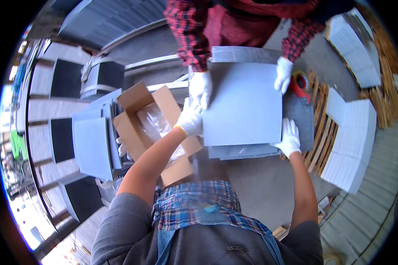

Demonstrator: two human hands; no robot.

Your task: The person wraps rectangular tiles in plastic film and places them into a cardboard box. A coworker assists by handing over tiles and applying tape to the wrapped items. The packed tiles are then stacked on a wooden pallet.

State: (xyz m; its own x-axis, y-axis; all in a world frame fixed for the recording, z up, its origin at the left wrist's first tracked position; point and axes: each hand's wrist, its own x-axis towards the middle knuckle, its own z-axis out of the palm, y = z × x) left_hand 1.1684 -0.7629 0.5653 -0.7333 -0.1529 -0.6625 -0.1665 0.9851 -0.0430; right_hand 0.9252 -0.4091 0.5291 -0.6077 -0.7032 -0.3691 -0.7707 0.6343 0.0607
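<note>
One white-gloved left hand (191, 118) and white-gloved right hand (289, 138), fingers extended, flank a square pale-grey sheet (245, 104), apparently stacked, not yet released.

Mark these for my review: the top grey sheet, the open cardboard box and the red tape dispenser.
Top grey sheet (243, 104): head view, middle of its upper face.
Open cardboard box (135, 96): head view, its far flap.
Red tape dispenser (298, 91): head view, its red body.

green machine (17, 150) far left, wooden slats (323, 140) right
</note>
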